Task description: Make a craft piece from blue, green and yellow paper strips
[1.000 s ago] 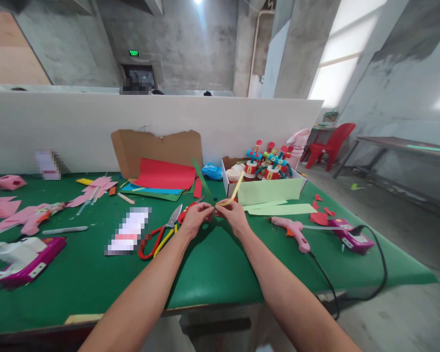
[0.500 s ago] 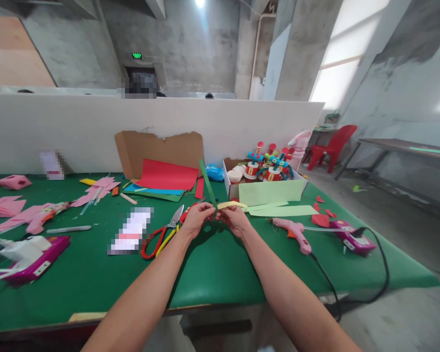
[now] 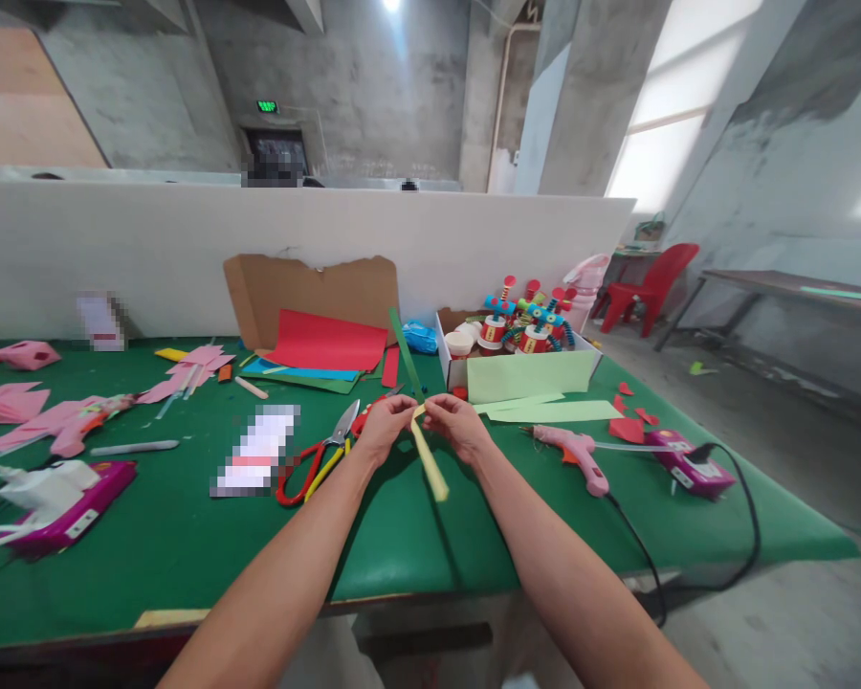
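Note:
Over the table's middle, my left hand [image 3: 383, 431] and my right hand [image 3: 460, 428] meet fingertip to fingertip, both closed in a pinch. Between them two paper strips cross. The dark green strip [image 3: 405, 350] sticks up and away from me, while the pale yellow strip [image 3: 430, 465] slants down toward me, its free end blurred. Fingers cover most of the crossing, so I cannot tell which strip each hand grips. Red-handled scissors [image 3: 316, 457] lie left of my left hand, partly behind it.
Right of my hands lie light green strips [image 3: 556, 412], a pink glue gun [image 3: 574, 454] and a purple power strip [image 3: 689, 465]. Behind stands a box [image 3: 531, 376] of paper-cup figures. Red paper [image 3: 330, 342] lies back left; another glue gun [image 3: 78, 428] is far left.
The yellow strip pointed right beside my right hand; now it is folded across the green strip and hangs toward me. My hands remain nearly in place.

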`<state>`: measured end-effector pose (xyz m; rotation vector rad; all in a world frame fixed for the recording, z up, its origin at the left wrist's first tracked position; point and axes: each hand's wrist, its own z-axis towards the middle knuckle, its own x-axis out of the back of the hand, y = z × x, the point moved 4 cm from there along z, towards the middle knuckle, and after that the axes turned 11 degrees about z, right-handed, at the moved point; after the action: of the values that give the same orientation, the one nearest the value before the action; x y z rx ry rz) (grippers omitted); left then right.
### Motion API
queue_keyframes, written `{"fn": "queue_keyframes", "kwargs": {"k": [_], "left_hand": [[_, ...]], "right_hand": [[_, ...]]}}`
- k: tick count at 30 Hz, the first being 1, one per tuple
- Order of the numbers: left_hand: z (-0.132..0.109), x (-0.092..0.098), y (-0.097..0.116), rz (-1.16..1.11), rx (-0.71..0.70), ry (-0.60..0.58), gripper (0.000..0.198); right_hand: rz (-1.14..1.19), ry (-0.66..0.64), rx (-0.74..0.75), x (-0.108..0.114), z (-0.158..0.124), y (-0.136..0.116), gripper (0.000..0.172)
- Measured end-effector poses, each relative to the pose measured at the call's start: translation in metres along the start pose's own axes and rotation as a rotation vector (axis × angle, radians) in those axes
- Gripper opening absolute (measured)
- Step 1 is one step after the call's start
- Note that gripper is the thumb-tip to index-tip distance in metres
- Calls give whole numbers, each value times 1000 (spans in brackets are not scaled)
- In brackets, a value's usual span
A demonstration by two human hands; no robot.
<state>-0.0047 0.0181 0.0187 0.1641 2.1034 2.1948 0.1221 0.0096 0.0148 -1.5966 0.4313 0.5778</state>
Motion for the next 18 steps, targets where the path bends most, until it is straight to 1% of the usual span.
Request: {"fn": "queue_keyframes", "kwargs": {"k": [4, 7, 10, 14, 18], "left_hand": [[0, 0, -1, -11, 5, -24, 21], [0, 0, 0, -1, -10, -12, 18], [-1, 0, 0, -1, -14, -14, 21], [-4, -3, 4, -34, -39, -41, 27], [-6, -7, 5, -39, -14, -88, 34]], "right_hand": [[-27, 21, 6, 2, 2, 1, 33], [-68, 32, 21, 2, 1, 0, 31], [-94, 56, 52, 2, 1, -2, 29], [-61, 113, 77, 4, 3, -3, 26], [-36, 139, 87, 6, 4, -2, 26]]}}
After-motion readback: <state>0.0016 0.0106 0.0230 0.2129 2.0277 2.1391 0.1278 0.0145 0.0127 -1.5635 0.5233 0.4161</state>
